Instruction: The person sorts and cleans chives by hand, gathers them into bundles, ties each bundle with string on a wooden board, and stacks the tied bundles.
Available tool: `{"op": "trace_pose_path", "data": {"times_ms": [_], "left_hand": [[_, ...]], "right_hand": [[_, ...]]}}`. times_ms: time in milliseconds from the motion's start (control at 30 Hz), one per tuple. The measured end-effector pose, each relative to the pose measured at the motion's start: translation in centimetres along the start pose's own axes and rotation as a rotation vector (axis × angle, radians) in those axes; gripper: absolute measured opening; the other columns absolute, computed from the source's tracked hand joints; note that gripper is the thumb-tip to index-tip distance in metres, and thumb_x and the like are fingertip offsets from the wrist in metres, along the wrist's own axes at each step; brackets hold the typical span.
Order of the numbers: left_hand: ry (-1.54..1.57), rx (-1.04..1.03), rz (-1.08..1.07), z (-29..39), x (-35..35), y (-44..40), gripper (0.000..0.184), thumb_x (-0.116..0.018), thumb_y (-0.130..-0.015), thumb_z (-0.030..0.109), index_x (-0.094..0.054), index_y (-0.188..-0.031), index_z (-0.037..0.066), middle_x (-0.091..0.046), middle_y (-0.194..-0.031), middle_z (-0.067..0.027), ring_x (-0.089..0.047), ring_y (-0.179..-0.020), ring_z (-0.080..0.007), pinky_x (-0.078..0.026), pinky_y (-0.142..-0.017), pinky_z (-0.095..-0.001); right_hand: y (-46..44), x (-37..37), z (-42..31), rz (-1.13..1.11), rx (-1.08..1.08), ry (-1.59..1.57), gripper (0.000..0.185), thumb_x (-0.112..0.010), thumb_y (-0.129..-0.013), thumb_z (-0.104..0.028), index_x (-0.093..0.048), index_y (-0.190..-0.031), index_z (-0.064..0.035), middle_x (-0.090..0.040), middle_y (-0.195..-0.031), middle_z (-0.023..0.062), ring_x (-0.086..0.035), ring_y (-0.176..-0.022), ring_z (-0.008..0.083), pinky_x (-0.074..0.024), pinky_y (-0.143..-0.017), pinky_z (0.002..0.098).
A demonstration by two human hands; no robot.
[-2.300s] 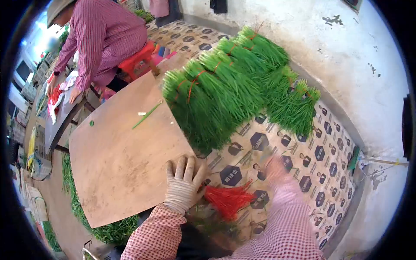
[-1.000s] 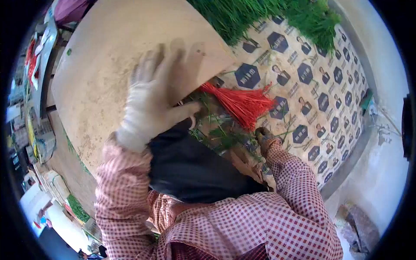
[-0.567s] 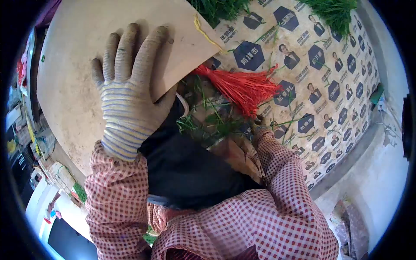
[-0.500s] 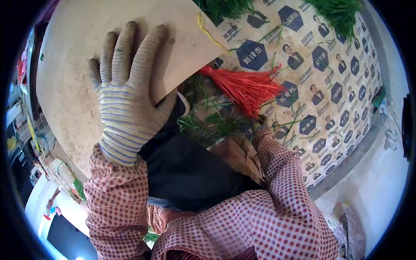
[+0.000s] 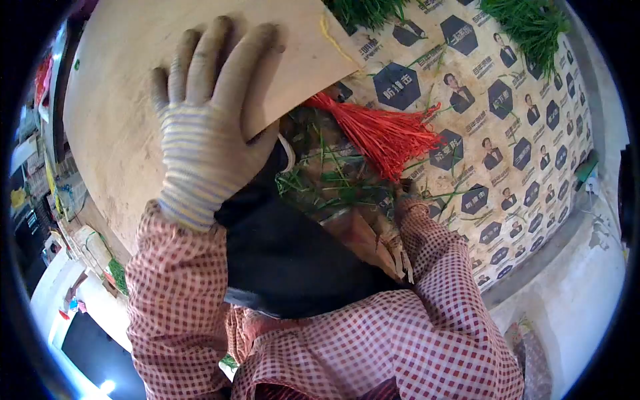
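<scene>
My left hand (image 5: 210, 120), in a striped knit glove with soiled fingers, lies flat with fingers spread on a pale wooden board (image 5: 113, 100). Past the end of the checked right sleeve, only a small dark part of my right hand (image 5: 405, 191) shows; its fingers are hidden. Just beyond it, a bundle of red plastic strips (image 5: 380, 137) fans out from under the board's edge. Loose green blades (image 5: 327, 163) are scattered between the board and the right hand. Black cloth (image 5: 287, 253) covers my lap.
Printed sheeting (image 5: 467, 167) with dark hexagons covers the surface on the right. Green grassy bundles (image 5: 527, 30) lie at the top. A yellow cord (image 5: 333, 39) crosses the board's corner. A pale wall (image 5: 567, 280) borders the right side.
The view has shifted slightly, so the board and left hand appear a little higher and further right. The left hand stays flat on the board. The right hand remains beside the red strips.
</scene>
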State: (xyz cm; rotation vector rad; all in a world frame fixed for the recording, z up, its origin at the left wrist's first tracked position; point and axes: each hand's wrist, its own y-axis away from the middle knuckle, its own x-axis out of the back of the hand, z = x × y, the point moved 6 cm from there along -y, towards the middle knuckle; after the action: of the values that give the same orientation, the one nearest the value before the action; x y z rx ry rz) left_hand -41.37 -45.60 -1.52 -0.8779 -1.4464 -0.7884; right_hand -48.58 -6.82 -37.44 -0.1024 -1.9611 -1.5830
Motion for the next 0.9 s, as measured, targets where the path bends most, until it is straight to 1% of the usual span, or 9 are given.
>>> {"op": "trace_pose_path", "data": {"times_ms": [100,167,367,400,600,733,800,833,900], "left_hand": [[0.007,0.002,0.038,0.0,-0.4,0.1,0.082,-0.076,-0.067,0.022,-0.041,-0.142,0.021,-0.038,-0.145,-0.014,-0.033,-0.135,-0.0382,-0.027,-0.105,-0.0584],[0.068,0.023,0.094,-0.1,-0.6,0.1,0.087,-0.078,-0.061,0.023,-0.042,-0.14,0.031,-0.041,-0.143,-0.0114,-0.035,-0.133,-0.038,-0.026,-0.101,-0.0659],[0.169,0.045,-0.05,-0.1,-0.7,-0.1,0.089,-0.078,-0.065,0.039,-0.037,-0.143,0.029,-0.032,-0.147,-0.0094,-0.024,-0.139,-0.0352,-0.015,-0.103,-0.0741],[0.237,0.045,-0.021,-0.2,-0.5,0.0,0.093,-0.079,-0.064,0.035,-0.034,-0.145,0.028,-0.031,-0.149,-0.0114,-0.024,-0.14,-0.0371,-0.015,-0.104,-0.0733],[0.335,-0.004,-0.013,-0.7,-1.0,1.3,0.089,-0.075,-0.067,0.048,-0.038,-0.143,0.021,-0.032,-0.149,-0.0118,-0.023,-0.141,-0.0332,-0.014,-0.107,-0.0693],[0.455,-0.097,0.057,-4.5,-1.8,5.5,0.079,-0.066,-0.077,0.053,-0.041,-0.142,0.015,-0.035,-0.149,-0.0159,-0.025,-0.142,-0.033,-0.016,-0.115,-0.0537],[0.486,-0.042,0.201,-8.8,-2.1,9.7,0.078,-0.067,-0.077,0.054,-0.046,-0.137,0.009,-0.038,-0.145,-0.0199,-0.028,-0.139,-0.035,-0.019,-0.115,-0.0503],[0.541,0.059,0.18,-11.3,-1.6,12.1,0.076,-0.068,-0.076,0.052,-0.049,-0.134,0.007,-0.04,-0.143,-0.0211,-0.032,-0.137,-0.0364,-0.023,-0.114,-0.0486],[0.586,0.268,0.217,-15.3,1.1,17.9,0.067,-0.073,-0.076,0.043,-0.054,-0.127,0.002,-0.045,-0.138,-0.0224,-0.043,-0.127,-0.0392,-0.035,-0.108,-0.0448]], "right_hand": [[3.0,1.7,1.1,-0.076,0.06,0.175,0.051,-0.053,-0.094,-0.025,-0.037,-0.141,-0.0131,-0.054,-0.131,0.014,-0.052,-0.119,0.0326,-0.044,-0.094,0.0408],[5.6,2.8,2.3,-0.11,0.108,0.224,0.049,-0.053,-0.094,-0.026,-0.04,-0.139,-0.0132,-0.055,-0.129,0.014,-0.053,-0.118,0.0325,-0.0445,-0.093,0.0406],[11.3,9.9,-3.4,-0.111,0.386,0.318,0.045,-0.053,-0.093,-0.031,-0.046,-0.134,-0.0135,-0.059,-0.123,0.014,-0.056,-0.113,0.0322,-0.046,-0.091,0.04],[12.4,11.4,-5.3,-0.108,0.438,0.347,0.044,-0.053,-0.093,-0.031,-0.047,-0.133,-0.0135,-0.059,-0.122,0.0141,-0.057,-0.112,0.0321,-0.0463,-0.091,0.04],[18.5,19.5,-18.0,-0.015,0.784,0.655,0.041,-0.054,-0.092,-0.035,-0.054,-0.128,-0.0138,-0.062,-0.117,0.0141,-0.059,-0.107,0.0317,-0.0478,-0.089,0.0394],[24.4,25.4,-28.7,0.143,1.046,0.98,0.041,-0.054,-0.092,-0.038,-0.058,-0.124,-0.014,-0.065,-0.113,0.0141,-0.061,-0.104,0.0315,-0.0488,-0.087,0.039],[28.0,28.1,-35.2,0.28,1.174,1.107,0.04,-0.054,-0.092,-0.04,-0.061,-0.122,-0.0141,-0.066,-0.111,0.0142,-0.062,-0.102,0.0314,-0.0493,-0.087,0.0388],[28.4,29.6,-38.8,0.11,1.161,0.88,0.038,-0.055,-0.091,-0.039,-0.064,-0.117,-0.0131,-0.068,-0.104,0.0139,-0.065,-0.097,0.0298,-0.0508,-0.083,0.0387],[31.9,31.7,-45.6,0.336,1.287,0.798,0.022,-0.062,-0.088,-0.026,-0.069,-0.103,-0.0116,-0.066,-0.087,0.0152,-0.065,-0.085,0.0309,-0.0522,-0.076,0.0425]]}}
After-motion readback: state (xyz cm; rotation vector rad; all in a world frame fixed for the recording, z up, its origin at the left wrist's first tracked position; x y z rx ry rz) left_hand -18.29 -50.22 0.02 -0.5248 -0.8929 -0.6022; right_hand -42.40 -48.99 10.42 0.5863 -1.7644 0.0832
